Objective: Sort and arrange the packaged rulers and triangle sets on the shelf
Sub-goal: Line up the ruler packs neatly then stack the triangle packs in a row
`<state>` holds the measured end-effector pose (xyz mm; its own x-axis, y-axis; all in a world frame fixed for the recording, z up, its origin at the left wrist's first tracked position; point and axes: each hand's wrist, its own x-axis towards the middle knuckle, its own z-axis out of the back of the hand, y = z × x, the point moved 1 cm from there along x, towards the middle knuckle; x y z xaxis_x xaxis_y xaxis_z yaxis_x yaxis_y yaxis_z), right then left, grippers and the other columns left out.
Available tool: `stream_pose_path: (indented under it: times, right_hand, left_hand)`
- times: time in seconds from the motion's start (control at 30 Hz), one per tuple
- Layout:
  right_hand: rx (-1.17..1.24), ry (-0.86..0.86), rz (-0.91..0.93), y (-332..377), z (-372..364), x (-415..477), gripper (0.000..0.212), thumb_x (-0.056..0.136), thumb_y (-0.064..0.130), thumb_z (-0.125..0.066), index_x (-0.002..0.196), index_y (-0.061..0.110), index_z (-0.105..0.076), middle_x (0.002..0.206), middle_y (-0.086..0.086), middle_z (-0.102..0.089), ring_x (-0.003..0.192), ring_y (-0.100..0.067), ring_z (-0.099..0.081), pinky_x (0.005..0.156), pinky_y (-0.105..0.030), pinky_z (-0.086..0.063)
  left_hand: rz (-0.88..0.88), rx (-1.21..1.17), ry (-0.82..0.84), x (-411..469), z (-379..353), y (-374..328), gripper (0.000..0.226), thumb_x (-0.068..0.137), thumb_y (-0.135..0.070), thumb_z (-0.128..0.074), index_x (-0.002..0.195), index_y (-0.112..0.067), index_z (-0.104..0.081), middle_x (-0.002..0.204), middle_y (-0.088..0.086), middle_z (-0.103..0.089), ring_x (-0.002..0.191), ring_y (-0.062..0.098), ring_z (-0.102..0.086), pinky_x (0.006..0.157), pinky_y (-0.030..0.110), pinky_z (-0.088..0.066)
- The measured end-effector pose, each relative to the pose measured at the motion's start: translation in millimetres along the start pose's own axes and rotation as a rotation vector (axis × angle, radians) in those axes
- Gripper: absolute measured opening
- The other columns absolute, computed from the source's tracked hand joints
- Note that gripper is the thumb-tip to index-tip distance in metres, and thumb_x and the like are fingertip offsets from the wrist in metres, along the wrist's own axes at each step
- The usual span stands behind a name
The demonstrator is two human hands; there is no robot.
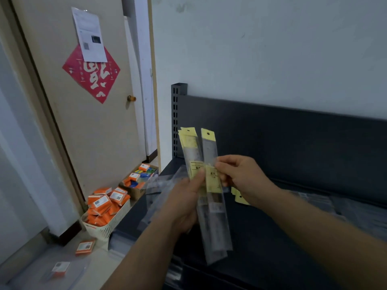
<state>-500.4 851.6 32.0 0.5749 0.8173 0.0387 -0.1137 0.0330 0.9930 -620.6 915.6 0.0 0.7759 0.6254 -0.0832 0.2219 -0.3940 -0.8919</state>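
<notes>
Above the dark shelf (272,231), both hands are raised, forearms (314,237) entering from 7 and 4 o'clock. The left hand (184,204) has its grip closed round an upright bundle of packaged rulers (191,151); the right hand (240,176), at 3 o'clock of it, pinches one ruler pack (210,149). It seems the sorting step: next, this pack must join the bundle squarely or go down to the shelf.

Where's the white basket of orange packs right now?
Head view, lower left: the white basket sits on the floor beside the left end of the dark shelf, near the door.
</notes>
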Motion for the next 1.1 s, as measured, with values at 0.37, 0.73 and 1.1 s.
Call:
stream_pose_path:
  times: [0.37, 0.73, 1.1]
  right_hand:
    - [-0.5, 0.153, -0.161, -22, 43, -62, 0.054, 0.082, 0.051, -0.066, 0.127, 0.026, -0.048, 0.11, 0.01, -0.064, 0.098, -0.006, -0.063, 0.088, -0.031, -0.053]
    - [-1.243, -0.11, 0.032, -11, 137, -136, 0.035, 0.093, 0.028, -0.059, 0.125, 0.042, -0.054, 0.093, 0.019, -0.064, 0.081, -0.001, -0.058, 0.07, -0.02, -0.045]
    - [-0.82, -0.447, -0.135, -68, 156, -161, 0.014, 0.077, 0.026, -0.078, 0.085, 0.025, -0.067, 0.087, 0.014, -0.066, 0.081, -0.003, -0.062, 0.062, -0.009, -0.044]
  left_hand:
    - [0.013, -0.165, 0.042, 15, -35, 18, 0.029, 0.1, -0.023, -0.042, 0.114, -0.004, -0.059, 0.107, 0.013, -0.071, 0.099, 0.022, -0.068, 0.084, 0.035, -0.054]
    - [-0.421, 0.477, -0.183, 4, -35, 19, 0.1, 0.081, -0.025, -0.074, 0.152, -0.027, -0.004, 0.155, -0.004, -0.018, 0.14, 0.008, -0.024, 0.1, 0.019, -0.03]
    - [-0.359, 1.465, 0.442, 18, -45, 46, 0.029, 0.098, -0.046, -0.04, 0.111, -0.029, -0.059, 0.106, -0.01, -0.062, 0.101, 0.015, -0.058, 0.083, 0.031, -0.044]
